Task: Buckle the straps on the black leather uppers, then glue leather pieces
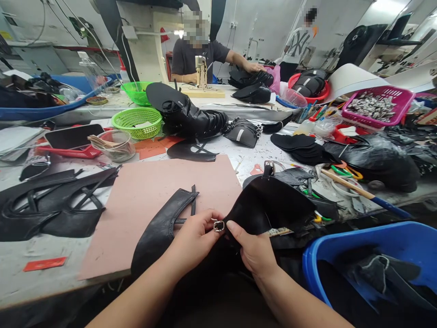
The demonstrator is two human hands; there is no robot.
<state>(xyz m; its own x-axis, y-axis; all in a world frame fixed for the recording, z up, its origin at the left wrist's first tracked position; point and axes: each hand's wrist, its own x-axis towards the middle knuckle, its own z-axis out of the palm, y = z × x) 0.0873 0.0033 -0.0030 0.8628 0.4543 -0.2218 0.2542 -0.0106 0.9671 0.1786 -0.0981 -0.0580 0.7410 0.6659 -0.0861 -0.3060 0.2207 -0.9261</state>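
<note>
My right hand [254,248] is closed round the near edge of a black leather shoe upper [273,200], lifted above the bench edge. At its near left corner is a small square metal buckle [219,226], pinched by the fingers of my left hand [198,234]. A second buckle [268,167] stands at the far tip of the same piece. Under my left wrist, another black leather upper [160,218] with crossed straps lies on a pinkish board [136,191]. More strapped uppers [54,205] rest on the bench to the left.
Stacked black uppers [187,114] stand at the back, beside green baskets [136,123]. To the right are a magenta basket [378,107] of small pieces, a long-handled tool [367,191] and a blue bin [314,269]. Across the bench a person [198,59] sits at a sewing machine.
</note>
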